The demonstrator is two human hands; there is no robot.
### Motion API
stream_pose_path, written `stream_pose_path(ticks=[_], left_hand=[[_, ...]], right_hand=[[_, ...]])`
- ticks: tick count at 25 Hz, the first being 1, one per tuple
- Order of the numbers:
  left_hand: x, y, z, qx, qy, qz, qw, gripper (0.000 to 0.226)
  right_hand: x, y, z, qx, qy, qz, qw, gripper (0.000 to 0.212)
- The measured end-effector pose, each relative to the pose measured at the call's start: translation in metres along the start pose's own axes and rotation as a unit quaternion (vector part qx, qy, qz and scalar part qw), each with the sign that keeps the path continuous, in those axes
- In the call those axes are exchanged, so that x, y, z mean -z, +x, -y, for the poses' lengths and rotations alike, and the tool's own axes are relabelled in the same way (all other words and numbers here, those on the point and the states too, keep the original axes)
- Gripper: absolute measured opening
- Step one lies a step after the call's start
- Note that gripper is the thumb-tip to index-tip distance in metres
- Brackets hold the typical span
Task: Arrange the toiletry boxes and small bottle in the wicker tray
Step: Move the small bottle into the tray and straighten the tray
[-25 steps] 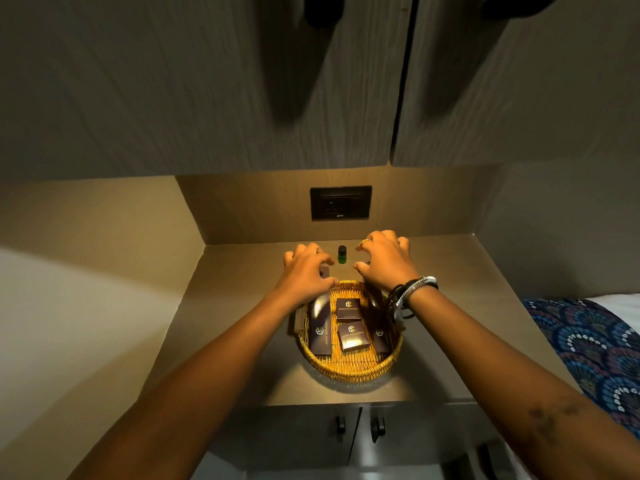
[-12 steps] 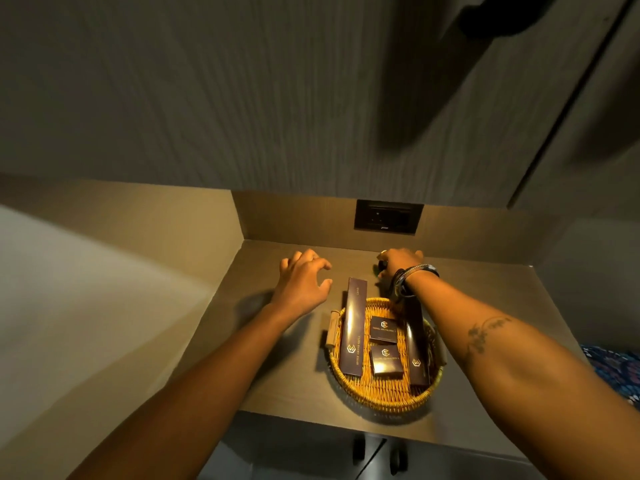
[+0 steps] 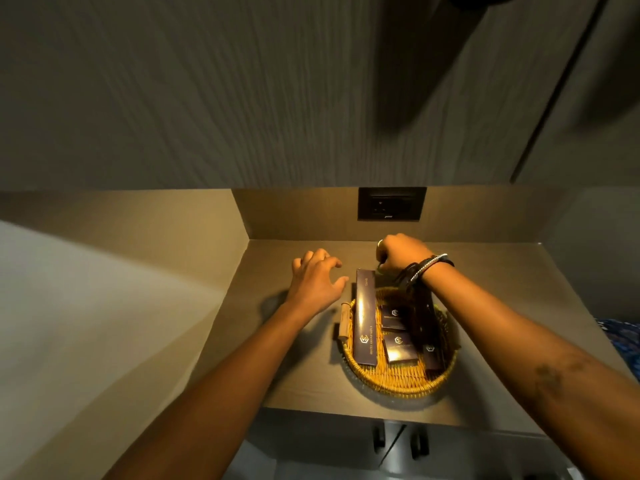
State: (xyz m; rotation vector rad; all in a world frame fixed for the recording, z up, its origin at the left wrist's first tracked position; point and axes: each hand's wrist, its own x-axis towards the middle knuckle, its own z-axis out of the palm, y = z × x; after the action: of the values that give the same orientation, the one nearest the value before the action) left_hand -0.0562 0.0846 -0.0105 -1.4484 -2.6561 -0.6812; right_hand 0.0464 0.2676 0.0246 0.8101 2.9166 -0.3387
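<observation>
A round wicker tray (image 3: 398, 381) sits on the counter. In it lie a long dark box (image 3: 365, 317) on the left, two small dark boxes (image 3: 393, 317) (image 3: 400, 346) in the middle and another long dark box (image 3: 427, 337) on the right, partly under my wrist. My right hand (image 3: 403, 254) is closed just behind the tray's far rim; a greenish sliver of the small bottle (image 3: 380, 270) peeks out below its fingers. My left hand (image 3: 317, 282) hovers left of the tray, fingers spread, holding nothing.
A black wall socket (image 3: 391, 203) sits on the back panel. Overhead cabinets hang close above. A side wall bounds the counter (image 3: 294, 375) on the left. Below the front edge are cabinet door handles (image 3: 379, 438). Patterned fabric (image 3: 620, 329) shows at far right.
My right hand has closed over the spot where the small bottle stood behind the tray. My left hand has drawn off the tray to the left and opened. The view has swung left.
</observation>
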Motion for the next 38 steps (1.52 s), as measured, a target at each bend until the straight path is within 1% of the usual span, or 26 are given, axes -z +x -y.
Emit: stream_pose_path(ticks=[2, 4, 5, 11, 16, 18, 20, 21, 23, 24, 25, 26, 28, 29, 30, 31, 33, 35, 38], left_hand=[[-0.004, -0.001, -0.002, -0.004, 0.005, 0.005, 1.0, 0.034], [-0.007, -0.005, -0.006, -0.004, 0.006, 0.015, 1.0, 0.034], [-0.009, -0.007, -0.009, -0.002, 0.007, 0.02, 1.0, 0.033], [-0.015, -0.021, -0.011, 0.016, 0.009, 0.045, 0.999, 0.033], [-0.016, -0.027, -0.011, 0.031, 0.0, 0.054, 0.998, 0.035], [-0.015, -0.027, -0.012, 0.044, -0.006, 0.051, 0.998, 0.038], [-0.012, -0.028, -0.013, 0.057, -0.013, 0.058, 0.997, 0.041], [-0.009, -0.03, -0.014, 0.066, -0.02, 0.074, 0.995, 0.043], [-0.003, -0.036, -0.014, 0.09, -0.046, 0.116, 0.988, 0.043], [-0.001, -0.039, -0.014, 0.102, -0.06, 0.128, 0.985, 0.04], [0.0, -0.043, -0.013, 0.11, -0.069, 0.132, 0.983, 0.037], [0.001, -0.046, -0.014, 0.112, -0.074, 0.133, 0.982, 0.034], [0.0, -0.05, -0.013, 0.116, -0.086, 0.135, 0.98, 0.034], [-0.001, -0.051, -0.012, 0.118, -0.098, 0.137, 0.979, 0.037], [-0.003, -0.052, -0.011, 0.123, -0.111, 0.14, 0.976, 0.04], [-0.004, -0.053, -0.012, 0.128, -0.121, 0.143, 0.974, 0.042], [-0.007, -0.051, -0.013, 0.138, -0.134, 0.142, 0.971, 0.041], [-0.009, -0.046, -0.016, 0.144, -0.134, 0.132, 0.972, 0.037], [-0.01, -0.032, -0.021, 0.159, -0.127, 0.117, 0.972, 0.034]], right_hand=[[-0.001, -0.016, 0.003, 0.024, -0.034, 0.036, 0.998, 0.02], [-0.008, -0.027, 0.005, 0.026, -0.067, 0.063, 0.995, 0.018], [-0.013, -0.031, 0.005, 0.02, -0.074, 0.065, 0.995, 0.018], [-0.039, -0.036, 0.004, -0.019, -0.075, 0.059, 0.995, 0.02], [-0.042, -0.038, 0.002, -0.014, -0.092, 0.045, 0.995, 0.022], [-0.04, -0.043, 0.002, -0.013, -0.091, 0.021, 0.996, 0.026], [-0.033, -0.052, -0.003, -0.017, -0.076, -0.025, 0.997, 0.032], [-0.028, -0.06, -0.007, -0.031, -0.059, -0.059, 0.996, 0.033], [-0.021, -0.083, -0.022, -0.089, 0.022, -0.14, 0.986, 0.028], [-0.02, -0.097, -0.032, -0.129, 0.074, -0.165, 0.975, 0.027], [-0.021, -0.111, -0.041, -0.171, 0.109, -0.158, 0.966, 0.027], [-0.023, -0.124, -0.048, -0.203, 0.121, -0.116, 0.965, 0.029], [-0.031, -0.143, -0.052, -0.234, 0.118, -0.003, 0.965, 0.033], [-0.037, -0.147, -0.052, -0.241, 0.124, 0.022, 0.962, 0.033], [-0.042, -0.149, -0.049, -0.247, 0.135, 0.019, 0.959, 0.032], [-0.047, -0.147, -0.048, -0.253, 0.15, -0.003, 0.956, 0.03], [-0.055, -0.142, -0.045, -0.276, 0.164, -0.049, 0.946, 0.028], [-0.056, -0.135, -0.045, -0.289, 0.185, -0.079, 0.936, 0.03], [-0.049, -0.12, -0.046, -0.298, 0.198, -0.085, 0.93, 0.033]])
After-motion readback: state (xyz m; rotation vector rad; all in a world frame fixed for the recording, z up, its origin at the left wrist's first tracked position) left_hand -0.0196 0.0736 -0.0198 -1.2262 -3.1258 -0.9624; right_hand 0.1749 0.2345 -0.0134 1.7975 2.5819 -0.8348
